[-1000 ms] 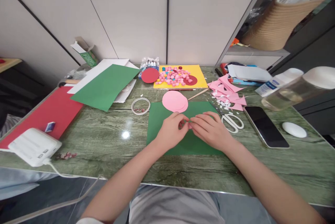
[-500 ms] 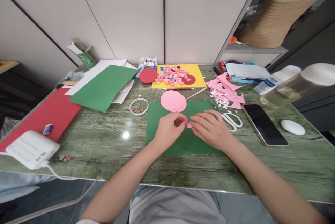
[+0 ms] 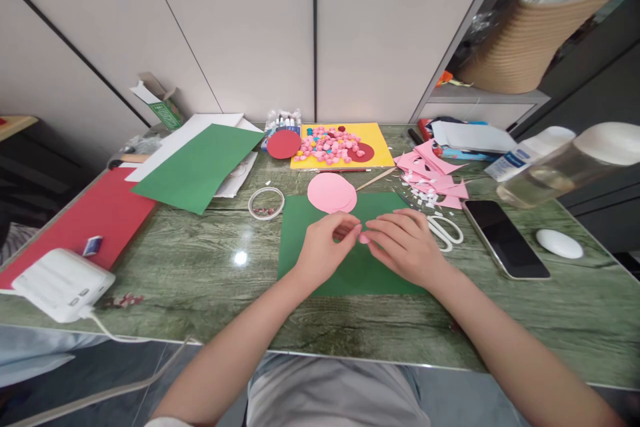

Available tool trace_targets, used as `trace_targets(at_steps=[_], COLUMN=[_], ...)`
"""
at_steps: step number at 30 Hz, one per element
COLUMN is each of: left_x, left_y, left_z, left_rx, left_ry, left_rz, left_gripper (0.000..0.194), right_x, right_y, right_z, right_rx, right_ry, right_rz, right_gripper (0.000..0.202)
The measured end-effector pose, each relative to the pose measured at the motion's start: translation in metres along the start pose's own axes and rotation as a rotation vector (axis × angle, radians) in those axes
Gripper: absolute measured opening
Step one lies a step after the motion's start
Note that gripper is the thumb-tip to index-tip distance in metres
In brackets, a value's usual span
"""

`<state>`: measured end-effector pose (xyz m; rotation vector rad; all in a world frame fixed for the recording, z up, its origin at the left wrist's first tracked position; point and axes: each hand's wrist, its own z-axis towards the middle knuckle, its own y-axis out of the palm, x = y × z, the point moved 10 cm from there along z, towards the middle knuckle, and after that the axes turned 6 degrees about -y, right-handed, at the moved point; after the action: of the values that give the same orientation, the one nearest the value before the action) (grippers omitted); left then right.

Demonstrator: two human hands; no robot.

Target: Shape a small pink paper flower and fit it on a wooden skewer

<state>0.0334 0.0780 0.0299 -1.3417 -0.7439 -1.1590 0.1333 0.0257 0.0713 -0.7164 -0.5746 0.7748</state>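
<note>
Over a green paper sheet [image 3: 360, 274], my left hand [image 3: 327, 244] and my right hand [image 3: 407, 247] meet fingertip to fingertip. A small pink piece [image 3: 365, 239] shows between them, pinched by the right fingers and touching the left thumb and forefinger; whether it is flat or crumpled I cannot make out. Pink paper circles [image 3: 331, 192] overlap the sheet's far edge, just beyond my left hand. White-handled scissors [image 3: 447, 232] lie beside my right hand, their blades pointing away among the paper scraps.
Several small pink balls [image 3: 330, 146] cover a yellow sheet [image 3: 380, 134] at the back. Pink offcuts [image 3: 430, 170], a phone [image 3: 505, 239] and a clear bottle [image 3: 540, 184] are at right. A tape roll [image 3: 267, 204], green card [image 3: 200, 167] and white charger [image 3: 63, 284] lie left.
Both hands stay over the green sheet with only slight finger movement around the small pink piece. Nothing else on the table has moved.
</note>
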Motion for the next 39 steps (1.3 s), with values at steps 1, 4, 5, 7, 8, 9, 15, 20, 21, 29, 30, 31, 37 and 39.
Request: trace_targets(at_steps=[1,4,5,7,8,9,15,20,21,29,30,31,37,39], left_x=[0.004,0.014,0.015,0.014,0.013,0.012,0.008,0.008,0.007,0.004,0.003,0.002,-0.003,-0.004], left_y=[-0.001,0.000,0.000,0.001,0.002,0.002,0.006,0.006,0.006,0.005,0.004,0.004,0.002,0.001], left_z=[-0.001,-0.005,-0.006,-0.006,-0.006,-0.005,-0.003,-0.002,-0.002,0.001,0.001,0.002,0.005,0.005], left_rx=[0.011,0.019,0.015,0.007,0.003,-0.002,-0.033,-0.046,-0.051,-0.059,-0.053,-0.050,-0.047,-0.047], left_ry=[0.041,0.136,0.146,0.145,0.140,0.133,0.077,0.072,0.074,0.028,0.013,-0.001,-0.043,-0.048], left_rz=[0.032,0.112,0.120,0.122,0.120,0.119,0.128,0.106,0.098,0.021,0.013,0.002,-0.048,-0.052], left_gripper=[0.009,0.014,0.015,0.017,0.017,0.017,0.012,0.014,0.015,0.011,0.009,0.006,0.006,0.007], right_x=[0.001,0.003,0.004,0.005,0.005,0.004,0.004,0.006,0.006,0.005,0.005,0.005,0.004,0.005], right_y=[0.000,0.002,0.003,0.004,0.004,0.004,0.006,0.006,0.007,0.009,0.009,0.008,0.003,0.003], right_z=[0.000,-0.001,-0.001,-0.002,-0.002,-0.002,-0.002,-0.002,-0.002,-0.002,-0.002,-0.001,0.000,0.000], right_rx=[-0.004,-0.024,-0.028,-0.031,-0.032,-0.034,-0.054,-0.056,-0.057,-0.084,-0.081,-0.073,-0.032,-0.030], right_ry=[0.005,0.024,0.030,0.034,0.034,0.034,0.030,0.039,0.039,0.033,0.034,0.033,0.037,0.040], right_rz=[-0.003,-0.002,-0.003,-0.008,-0.010,-0.009,0.015,0.022,0.018,-0.005,-0.001,0.002,0.022,0.031], right_gripper=[0.010,0.011,0.011,0.011,0.010,0.010,0.010,0.010,0.010,0.007,0.007,0.007,0.010,0.010])
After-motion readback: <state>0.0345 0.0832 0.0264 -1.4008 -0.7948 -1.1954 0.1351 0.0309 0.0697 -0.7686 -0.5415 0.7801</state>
